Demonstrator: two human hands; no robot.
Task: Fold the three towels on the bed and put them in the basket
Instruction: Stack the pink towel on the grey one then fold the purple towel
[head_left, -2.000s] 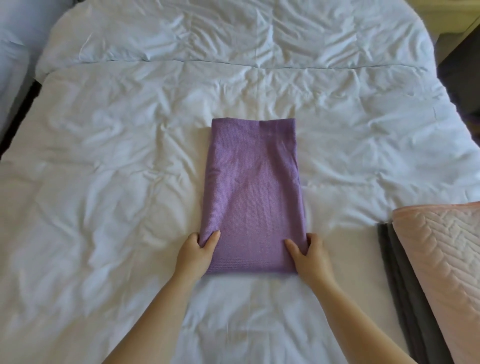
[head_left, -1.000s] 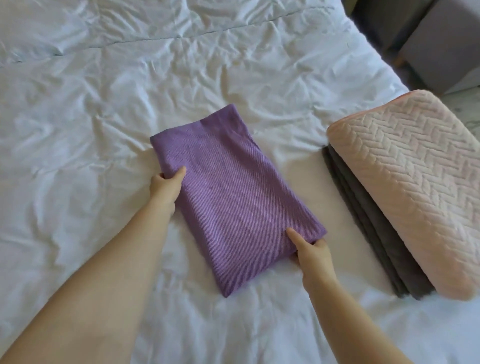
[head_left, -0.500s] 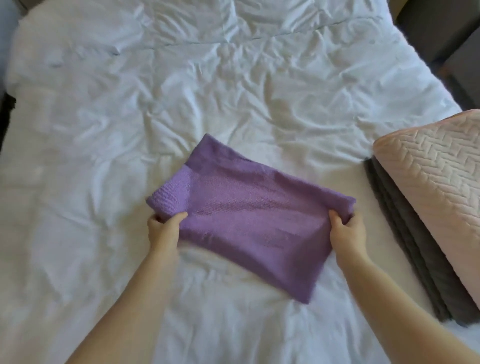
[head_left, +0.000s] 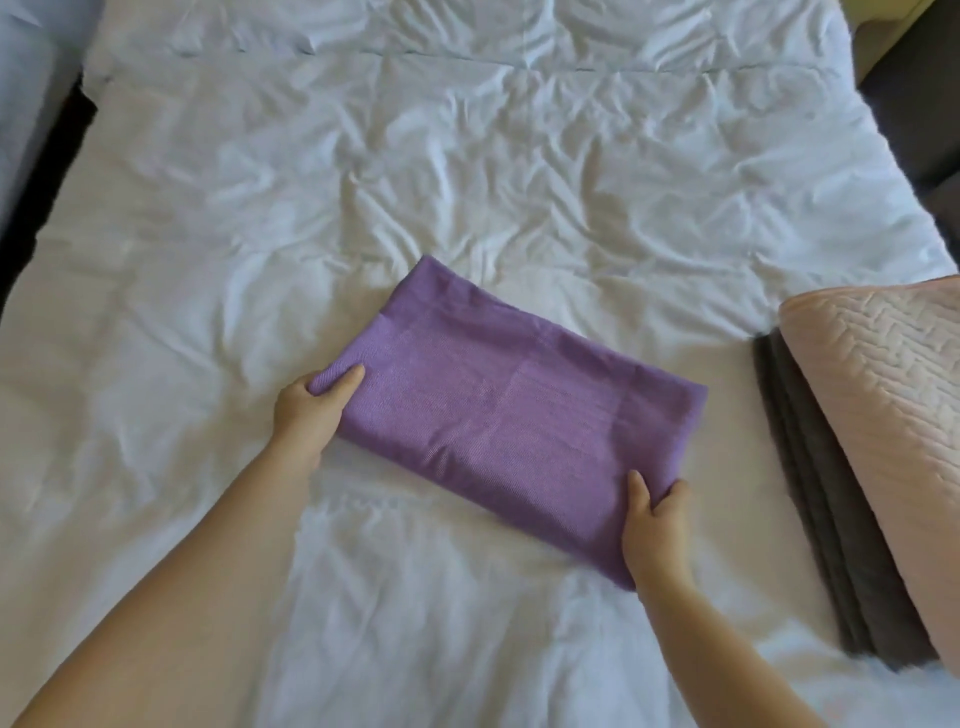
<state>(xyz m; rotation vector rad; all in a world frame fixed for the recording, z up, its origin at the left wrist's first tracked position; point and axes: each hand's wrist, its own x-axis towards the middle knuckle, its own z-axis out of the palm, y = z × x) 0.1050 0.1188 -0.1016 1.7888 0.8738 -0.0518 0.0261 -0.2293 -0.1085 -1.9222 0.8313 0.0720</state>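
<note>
With the purple towel folded to a strip lying diagonal mid-bed, left hand pinches its far-left end and right hand pinches the near-right end. Step looks like the final crosswise fold; next needs one end carried over the other, edges matched. Basket not in view.

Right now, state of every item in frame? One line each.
purple towel: folded into a rectangle, lying skewed on the bed
left hand: gripping the towel's left end
right hand: gripping the towel's near right corner
pink towel: folded, stacked on the grey one
grey towel: folded, under the pink one
white duvet: spread out, wrinkled
</note>
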